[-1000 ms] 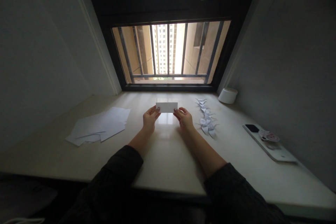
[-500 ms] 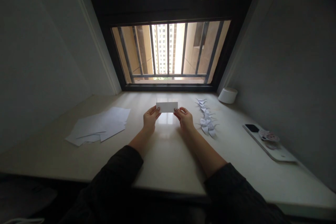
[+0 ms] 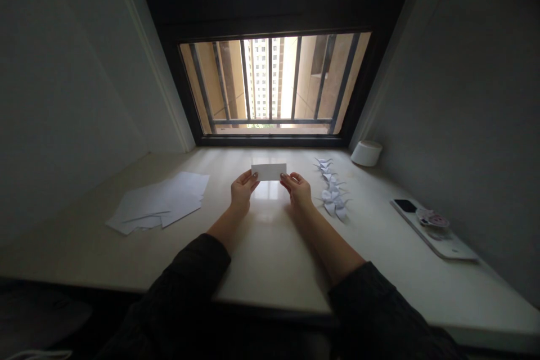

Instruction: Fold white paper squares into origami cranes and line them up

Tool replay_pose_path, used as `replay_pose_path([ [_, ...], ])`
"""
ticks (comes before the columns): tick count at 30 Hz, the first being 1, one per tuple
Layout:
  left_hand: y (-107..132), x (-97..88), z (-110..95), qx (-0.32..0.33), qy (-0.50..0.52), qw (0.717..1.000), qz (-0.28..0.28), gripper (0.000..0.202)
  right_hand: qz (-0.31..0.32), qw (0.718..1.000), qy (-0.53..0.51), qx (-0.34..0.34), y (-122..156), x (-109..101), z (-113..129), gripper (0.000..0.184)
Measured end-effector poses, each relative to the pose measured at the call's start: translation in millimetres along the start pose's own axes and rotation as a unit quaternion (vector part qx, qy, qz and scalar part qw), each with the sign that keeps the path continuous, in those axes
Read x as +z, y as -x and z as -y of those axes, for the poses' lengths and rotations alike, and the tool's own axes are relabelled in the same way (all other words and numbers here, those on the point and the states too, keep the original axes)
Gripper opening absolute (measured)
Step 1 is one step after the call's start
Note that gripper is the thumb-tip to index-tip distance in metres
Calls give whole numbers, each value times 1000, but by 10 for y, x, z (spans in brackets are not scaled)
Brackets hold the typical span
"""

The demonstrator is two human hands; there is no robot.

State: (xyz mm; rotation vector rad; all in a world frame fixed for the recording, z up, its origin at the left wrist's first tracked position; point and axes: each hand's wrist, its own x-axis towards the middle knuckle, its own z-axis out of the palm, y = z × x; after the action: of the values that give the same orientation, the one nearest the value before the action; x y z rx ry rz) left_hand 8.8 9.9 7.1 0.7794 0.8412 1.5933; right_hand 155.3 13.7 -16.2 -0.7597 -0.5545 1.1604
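Note:
A small white rectangle of paper [image 3: 269,171] is held up between my two hands, its long side running left to right. My left hand [image 3: 242,191] pinches its lower left corner, thumb in front. At the lower right corner, my right hand [image 3: 298,190] grips it the same way. To the right of my right hand stands a row of folded paper cranes [image 3: 333,197], several of them close together. Loose white paper sheets [image 3: 164,199] lie overlapping to the left of my left hand.
The pale windowsill [image 3: 270,259] spreads under my arms up to a dark-framed window [image 3: 270,140] with bars outside. By the right wall are a white round container [image 3: 366,153] and a white phone [image 3: 442,242] with a grip on its back.

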Motion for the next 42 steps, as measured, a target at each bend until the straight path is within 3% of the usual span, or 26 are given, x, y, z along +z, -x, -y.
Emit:
replay_pose_path([
  [6, -9, -29, 27, 15, -64, 998, -7, 39, -19, 999, 34, -33, 11, 6, 13, 45],
  [15, -92, -152, 47, -22, -209, 975, 70, 39, -37, 994, 83, -56, -6, -23, 76, 44],
  [22, -28, -80, 40, -5, -194, 980, 51, 34, -48, 990, 117, -69, -6, -20, 120, 39],
  [29, 6, -80, 51, -56, -175, 982, 45, 36, -47, 987, 132, -73, -4, -27, 129, 36],
  [34, 12, -75, 33, -57, -177, 982, 43, 38, -41, 988, 132, -70, -40, -55, 103, 35],
  [39, 38, -56, 15, -39, -159, 986, 37, 39, -21, 994, 102, -13, -76, -50, 103, 41],
  [42, 60, -41, 6, -25, -133, 991, 19, 38, 27, 994, 96, 40, -10, 6, 103, 43],
])
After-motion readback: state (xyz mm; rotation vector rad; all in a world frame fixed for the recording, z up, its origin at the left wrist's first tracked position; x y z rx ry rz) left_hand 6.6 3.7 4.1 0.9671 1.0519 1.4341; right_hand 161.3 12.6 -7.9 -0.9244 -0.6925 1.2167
